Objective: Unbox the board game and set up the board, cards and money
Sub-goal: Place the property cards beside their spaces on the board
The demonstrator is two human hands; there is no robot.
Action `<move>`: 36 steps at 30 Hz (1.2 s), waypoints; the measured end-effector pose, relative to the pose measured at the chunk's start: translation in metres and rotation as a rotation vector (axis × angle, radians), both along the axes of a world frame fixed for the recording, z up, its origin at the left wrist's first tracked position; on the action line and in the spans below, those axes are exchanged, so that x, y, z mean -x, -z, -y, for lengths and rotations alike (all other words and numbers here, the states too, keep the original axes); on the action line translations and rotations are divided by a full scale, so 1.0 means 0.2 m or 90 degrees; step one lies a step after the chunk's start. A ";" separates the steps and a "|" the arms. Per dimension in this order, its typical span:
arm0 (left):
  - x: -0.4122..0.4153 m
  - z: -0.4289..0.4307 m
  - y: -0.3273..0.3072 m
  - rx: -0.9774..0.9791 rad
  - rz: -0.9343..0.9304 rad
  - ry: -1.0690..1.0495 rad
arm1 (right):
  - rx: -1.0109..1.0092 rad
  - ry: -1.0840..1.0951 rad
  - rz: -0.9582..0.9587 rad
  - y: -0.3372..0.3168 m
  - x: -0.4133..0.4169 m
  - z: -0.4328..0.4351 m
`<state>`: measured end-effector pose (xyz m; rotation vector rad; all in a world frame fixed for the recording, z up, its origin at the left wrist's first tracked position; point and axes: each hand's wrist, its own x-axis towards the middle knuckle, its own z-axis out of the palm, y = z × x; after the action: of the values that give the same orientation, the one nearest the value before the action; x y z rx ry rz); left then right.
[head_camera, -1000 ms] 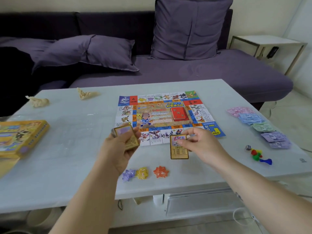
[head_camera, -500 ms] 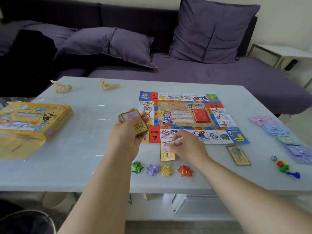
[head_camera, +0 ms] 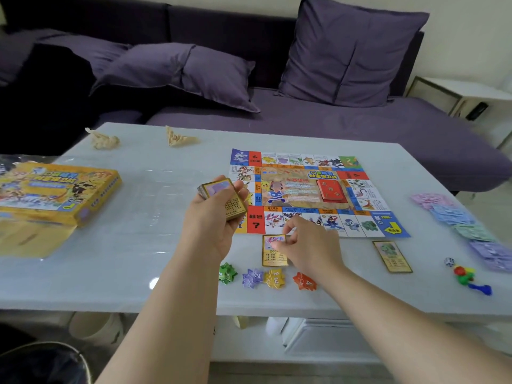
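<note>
- Farthest back, a purple sofa (head_camera: 332,126) with cushions fills the top of the frame.
- Below it, a pale table (head_camera: 133,245) spans the middle from edge to edge.
- Right of centre on the table, the game board (head_camera: 302,164) lies unfolded and flat, with a red card stack (head_camera: 331,191) on its middle panel.
- At the left edge sits the yellow game box (head_camera: 55,189).
- Along the right edge, play money (head_camera: 465,225) lies in overlapping piles of pink, blue, green and purple.
- Centre frame, the left hand (head_camera: 213,223) grips a deck of cards (head_camera: 224,195), raised over the board's near left corner.
- Just right of it, the right hand (head_camera: 310,245) pinches the top of a single card (head_camera: 273,252) that lies face up on the table just below the board's near edge.
- Another card (head_camera: 392,256) lies flat below the board's lower right corner.
- Four numbered star tokens (head_camera: 267,278) form a row near the table's front edge.
- Coloured pawns (head_camera: 468,278) and a die (head_camera: 449,261) cluster at lower right.
</note>
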<state>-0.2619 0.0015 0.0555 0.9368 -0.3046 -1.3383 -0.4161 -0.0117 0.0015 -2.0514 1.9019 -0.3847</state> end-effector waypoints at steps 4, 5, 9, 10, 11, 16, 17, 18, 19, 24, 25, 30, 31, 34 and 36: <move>0.01 0.00 0.00 -0.006 0.005 0.004 | 0.003 0.004 -0.026 -0.02 -0.01 0.00; 0.01 0.00 0.00 -0.007 0.004 0.005 | 0.006 0.003 -0.037 -0.02 -0.01 0.00; 0.02 0.00 0.00 -0.007 0.005 0.007 | 0.064 -0.035 -0.019 -0.04 0.01 -0.01; 0.02 0.00 0.00 -0.005 0.006 0.007 | 0.083 -0.065 -0.015 -0.04 0.03 -0.02; 0.02 0.00 0.00 -0.003 0.005 0.007 | 0.093 -0.107 -0.031 -0.04 0.04 -0.03; 0.02 0.00 -0.01 -0.005 0.005 0.009 | 0.058 -0.286 -0.200 -0.03 0.10 -0.07; 0.02 0.00 -0.01 -0.006 0.006 0.009 | 0.055 -0.292 -0.210 -0.03 0.11 -0.07; 0.02 0.00 -0.01 -0.008 0.005 0.009 | 0.057 -0.293 -0.214 -0.03 0.10 -0.07; 0.02 -0.01 -0.01 -0.009 0.003 0.008 | 0.061 -0.295 -0.216 -0.03 0.10 -0.07; 0.03 -0.01 -0.01 -0.011 0.000 0.008 | 0.080 -0.303 -0.224 -0.03 0.08 -0.08; 0.03 -0.01 -0.02 -0.009 0.000 0.010 | 0.082 -0.301 -0.222 -0.03 0.08 -0.08; 0.03 -0.01 -0.01 -0.019 0.012 0.021 | 0.129 -0.317 -0.186 -0.03 0.09 -0.08; 0.03 -0.01 0.00 -0.025 0.010 0.031 | 0.160 -0.312 -0.151 -0.03 0.10 -0.07; 0.04 -0.01 0.00 -0.049 -0.020 0.102 | 0.261 -0.250 -0.021 -0.07 0.15 -0.05; 0.05 -0.01 0.00 -0.062 -0.027 0.166 | 0.258 -0.181 0.096 -0.12 0.20 -0.04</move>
<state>-0.2728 0.0043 0.0547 0.9725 -0.3397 -1.6213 -0.4570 -0.0040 0.0252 -2.4215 1.5062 -0.8818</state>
